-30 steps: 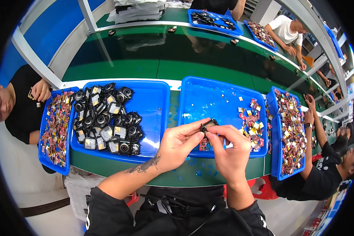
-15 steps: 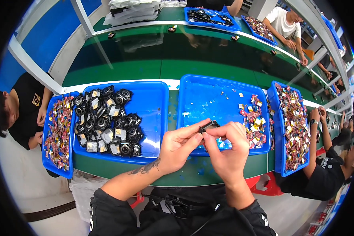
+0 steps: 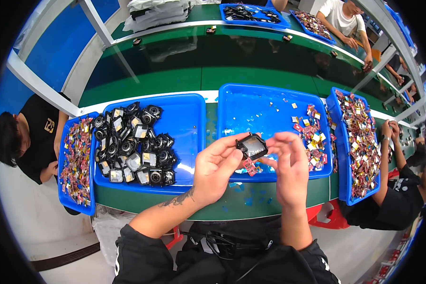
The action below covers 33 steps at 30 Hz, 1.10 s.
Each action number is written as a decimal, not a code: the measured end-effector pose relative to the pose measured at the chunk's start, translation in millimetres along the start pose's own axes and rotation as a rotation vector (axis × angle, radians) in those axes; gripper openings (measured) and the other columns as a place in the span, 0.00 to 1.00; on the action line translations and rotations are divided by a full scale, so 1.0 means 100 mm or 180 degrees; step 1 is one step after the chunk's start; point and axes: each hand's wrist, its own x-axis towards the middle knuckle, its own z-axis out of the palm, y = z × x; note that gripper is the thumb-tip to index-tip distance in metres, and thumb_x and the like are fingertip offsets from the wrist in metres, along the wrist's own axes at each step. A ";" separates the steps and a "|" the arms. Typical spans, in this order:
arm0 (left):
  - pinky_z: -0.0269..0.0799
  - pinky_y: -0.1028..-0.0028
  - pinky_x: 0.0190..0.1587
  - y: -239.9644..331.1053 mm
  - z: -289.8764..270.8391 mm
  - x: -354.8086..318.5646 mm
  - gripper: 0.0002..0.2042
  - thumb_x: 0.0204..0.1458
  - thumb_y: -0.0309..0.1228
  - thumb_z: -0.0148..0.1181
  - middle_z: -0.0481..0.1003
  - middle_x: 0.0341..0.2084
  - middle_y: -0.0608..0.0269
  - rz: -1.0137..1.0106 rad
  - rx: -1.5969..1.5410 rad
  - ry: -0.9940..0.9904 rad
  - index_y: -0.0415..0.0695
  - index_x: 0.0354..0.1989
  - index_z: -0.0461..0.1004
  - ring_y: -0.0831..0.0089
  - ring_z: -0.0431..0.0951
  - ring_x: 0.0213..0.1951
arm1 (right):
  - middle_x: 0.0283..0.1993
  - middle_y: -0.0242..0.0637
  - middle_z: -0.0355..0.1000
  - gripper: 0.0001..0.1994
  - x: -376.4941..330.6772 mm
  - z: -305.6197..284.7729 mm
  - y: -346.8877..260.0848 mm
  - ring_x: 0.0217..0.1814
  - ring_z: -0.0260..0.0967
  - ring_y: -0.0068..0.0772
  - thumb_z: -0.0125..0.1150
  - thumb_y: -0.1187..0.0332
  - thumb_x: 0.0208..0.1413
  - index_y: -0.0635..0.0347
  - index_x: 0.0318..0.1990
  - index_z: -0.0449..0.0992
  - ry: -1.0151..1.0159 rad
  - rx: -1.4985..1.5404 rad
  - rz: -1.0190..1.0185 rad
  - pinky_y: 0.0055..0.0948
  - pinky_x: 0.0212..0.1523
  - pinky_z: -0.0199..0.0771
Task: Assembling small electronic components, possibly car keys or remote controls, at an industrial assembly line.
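While the left hand (image 3: 217,173) pinches the small black square housing (image 3: 252,146) above the blue tray (image 3: 274,106), the right hand (image 3: 288,165) fingers close on its edge, apparently fitting the small red part (image 3: 250,166); alignment likely follows.
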 end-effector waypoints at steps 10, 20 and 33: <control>0.69 0.73 0.55 0.05 0.11 -0.03 0.18 0.59 0.18 0.49 0.72 0.51 0.50 0.0860 0.0608 0.0240 0.34 0.59 0.66 0.69 0.73 0.53 | 0.35 0.35 0.74 0.14 -0.16 0.03 0.06 0.36 0.73 0.21 0.65 0.81 0.49 0.63 0.42 0.70 -0.0080 0.0211 0.0151 0.21 0.36 0.75; 0.78 0.75 0.41 0.16 0.04 0.01 0.13 0.48 0.18 0.64 0.76 0.46 0.53 0.1137 0.2689 -0.0646 0.37 0.43 0.78 0.67 0.81 0.41 | 0.36 0.42 0.76 0.11 -0.10 -0.06 -0.35 0.35 0.74 0.39 0.66 0.75 0.47 0.65 0.39 0.76 -0.1410 -0.2682 -0.3100 0.30 0.34 0.75; 0.79 0.73 0.39 0.14 0.05 -0.01 0.11 0.37 0.19 0.70 0.78 0.42 0.53 0.2365 0.3745 -0.0806 0.39 0.33 0.80 0.63 0.82 0.39 | 0.35 0.32 0.72 0.03 -0.13 -0.31 -0.31 0.37 0.71 0.18 0.60 0.78 0.56 0.68 0.36 0.74 -0.0907 -0.0799 0.0358 0.18 0.35 0.77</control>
